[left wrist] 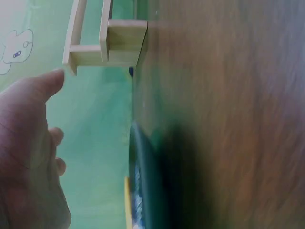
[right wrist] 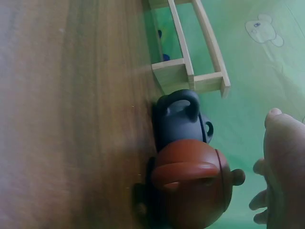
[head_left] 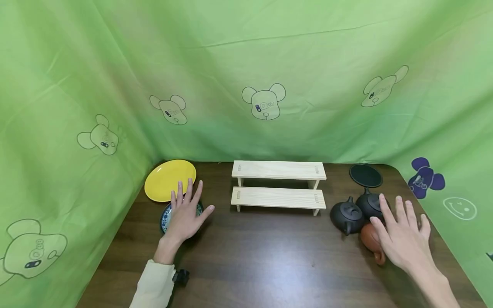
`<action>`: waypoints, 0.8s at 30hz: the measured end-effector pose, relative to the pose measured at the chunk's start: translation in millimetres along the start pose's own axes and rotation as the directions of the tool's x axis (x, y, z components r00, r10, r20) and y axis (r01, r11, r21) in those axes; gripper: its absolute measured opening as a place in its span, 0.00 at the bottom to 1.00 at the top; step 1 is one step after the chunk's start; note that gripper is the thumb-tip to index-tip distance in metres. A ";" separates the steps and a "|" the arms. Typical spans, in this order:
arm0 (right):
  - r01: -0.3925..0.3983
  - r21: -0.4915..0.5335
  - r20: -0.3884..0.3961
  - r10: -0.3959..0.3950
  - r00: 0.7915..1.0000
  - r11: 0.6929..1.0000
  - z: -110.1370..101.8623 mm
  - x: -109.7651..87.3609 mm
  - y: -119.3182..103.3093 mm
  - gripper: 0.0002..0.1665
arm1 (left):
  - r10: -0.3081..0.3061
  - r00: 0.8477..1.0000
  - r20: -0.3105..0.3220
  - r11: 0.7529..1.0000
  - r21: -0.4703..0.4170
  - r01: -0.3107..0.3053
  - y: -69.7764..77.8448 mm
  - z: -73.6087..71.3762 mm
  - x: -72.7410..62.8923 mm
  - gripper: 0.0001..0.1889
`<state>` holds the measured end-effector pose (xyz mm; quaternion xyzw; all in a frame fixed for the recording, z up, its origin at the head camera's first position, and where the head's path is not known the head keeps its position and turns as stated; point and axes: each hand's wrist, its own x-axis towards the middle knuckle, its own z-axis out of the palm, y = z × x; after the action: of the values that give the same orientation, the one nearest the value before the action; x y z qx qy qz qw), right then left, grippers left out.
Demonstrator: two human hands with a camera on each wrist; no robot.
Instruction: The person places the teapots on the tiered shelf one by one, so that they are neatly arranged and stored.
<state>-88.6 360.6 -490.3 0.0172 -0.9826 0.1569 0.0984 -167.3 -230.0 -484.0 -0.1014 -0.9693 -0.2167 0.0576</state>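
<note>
My left hand [head_left: 186, 217] hovers with spread fingers over a blue-and-white patterned dish [head_left: 166, 219] and covers much of it. In the left wrist view, the dish's dark green side [left wrist: 151, 191] stands below and apart from the hand. Spread over the right end of the table, my right hand [head_left: 407, 239] hides part of a reddish-brown teapot [head_left: 370, 238]. Two black teapots stand beside that one, a nearer one [head_left: 346, 216] and a farther one [head_left: 369, 202]. The right wrist view has the brown teapot [right wrist: 190, 191] below the fingers, not gripped. Neither hand holds anything.
A two-step wooden shelf [head_left: 278, 197] stands at the back middle of the brown table [head_left: 269, 256]. A yellow oval plate [head_left: 163, 182] lies at the back left, a black round tray [head_left: 366, 176] at the back right. Green cloth [head_left: 215, 64] hangs behind and along both sides.
</note>
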 end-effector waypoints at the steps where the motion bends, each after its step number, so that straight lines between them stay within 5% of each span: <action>1: -0.008 0.007 -0.016 0.008 1.000 1.000 0.3 -2.4 0.2 0.43 | 0.005 1.000 -0.014 1.000 -0.021 -0.005 2.8 3.0 0.1 0.49; 6: -0.031 0.064 -0.123 0.038 0.992 0.998 1.8 -14.1 -0.3 0.40 | -0.004 0.998 -0.068 0.991 -0.137 -0.006 18.0 17.8 0.8 0.46; 12: -0.043 0.173 -0.284 0.092 0.954 0.984 6.6 -23.4 -4.4 0.37 | -0.061 0.994 -0.095 0.952 -0.304 0.029 36.6 32.0 -1.5 0.42; 17: -0.056 0.275 -0.396 0.167 0.903 0.960 8.2 -29.2 -11.0 0.32 | -0.055 0.991 -0.125 0.922 -0.387 0.002 49.4 42.7 -2.8 0.37; 24: -0.053 0.356 -0.548 0.255 0.797 0.933 6.6 -35.8 -15.8 0.29 | -0.020 0.987 -0.157 0.872 -0.485 -0.060 55.2 60.3 -0.3 0.34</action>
<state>-53.8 343.7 -498.7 -0.0973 -0.8628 0.3204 0.3787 -158.9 -155.1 -515.8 -0.1052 -0.8745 -0.4609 0.1086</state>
